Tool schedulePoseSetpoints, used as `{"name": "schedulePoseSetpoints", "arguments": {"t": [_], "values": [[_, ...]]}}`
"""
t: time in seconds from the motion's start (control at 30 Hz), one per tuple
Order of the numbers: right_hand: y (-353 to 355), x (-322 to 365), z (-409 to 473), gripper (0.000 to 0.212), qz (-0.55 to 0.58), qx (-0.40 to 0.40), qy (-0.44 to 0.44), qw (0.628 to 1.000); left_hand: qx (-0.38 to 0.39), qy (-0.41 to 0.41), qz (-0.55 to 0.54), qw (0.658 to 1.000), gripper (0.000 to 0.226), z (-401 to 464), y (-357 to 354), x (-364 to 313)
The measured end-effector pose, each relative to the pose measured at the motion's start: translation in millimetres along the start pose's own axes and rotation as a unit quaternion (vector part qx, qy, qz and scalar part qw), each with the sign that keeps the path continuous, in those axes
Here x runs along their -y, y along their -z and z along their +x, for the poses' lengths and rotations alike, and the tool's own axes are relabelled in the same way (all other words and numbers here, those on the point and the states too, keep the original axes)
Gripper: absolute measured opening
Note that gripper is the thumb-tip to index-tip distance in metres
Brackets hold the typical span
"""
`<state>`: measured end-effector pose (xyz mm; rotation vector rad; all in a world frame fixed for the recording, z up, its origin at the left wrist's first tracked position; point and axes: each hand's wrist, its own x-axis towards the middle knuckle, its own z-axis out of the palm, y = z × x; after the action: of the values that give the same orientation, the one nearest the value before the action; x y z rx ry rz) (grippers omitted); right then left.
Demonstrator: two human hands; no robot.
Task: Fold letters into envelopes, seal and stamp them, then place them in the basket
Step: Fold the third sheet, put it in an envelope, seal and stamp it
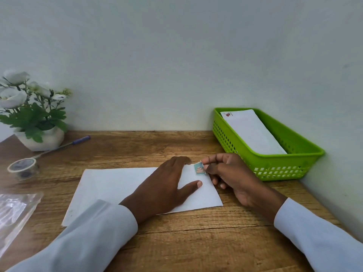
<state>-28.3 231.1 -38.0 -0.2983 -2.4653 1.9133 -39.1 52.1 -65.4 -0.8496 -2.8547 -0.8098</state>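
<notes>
One envelope lengthwise left-right; stamp upright

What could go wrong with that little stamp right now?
The stamp is pinched at one edge by the right hand, right at the envelope's corner, so it could land crooked or overhang. The left hand pins only that end, so the far end might swivel on the table.
</notes>
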Motion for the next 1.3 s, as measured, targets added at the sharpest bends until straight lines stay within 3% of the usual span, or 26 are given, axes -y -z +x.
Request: {"name": "schedulePoseSetpoints", "arguments": {"t": [0.4, 1.0, 1.1, 1.2, 1.3], "values": [[-3.0, -4.0, -0.4, 0.015, -0.026, 0.006, 0.041, 0.999, 0.0, -0.025, 0.01, 1.0, 0.045, 0.0, -0.1, 2.0], [-1.3, -9.1, -1.2, 0.026, -0.054, -0.003, 0.054, 0.997, 0.042, 0.0, 0.049, 0.998, 0.05, 3.8, -0.5, 3.6], [2.5, -8.5, -2.0, 0.024, -0.144, -0.019, 0.103, 0.984, 0.044, 0.003, 0.042, 0.998, 0.048, 4.5, 0.2, 3.2], [8.4, -4.3, -4.4, 0.015, -0.295, -0.016, 0.181, 0.938, 0.021, 0.002, 0.017, 1.0, 0.043, 3.1, 0.6, 1.7], [10.1, -0.8, -6.4, 0.02, -0.364, 0.02, 0.203, 0.909, -0.001, -0.001, 0.003, 1.0, 0.039, 0.9, 2.0, 0.8]]}}
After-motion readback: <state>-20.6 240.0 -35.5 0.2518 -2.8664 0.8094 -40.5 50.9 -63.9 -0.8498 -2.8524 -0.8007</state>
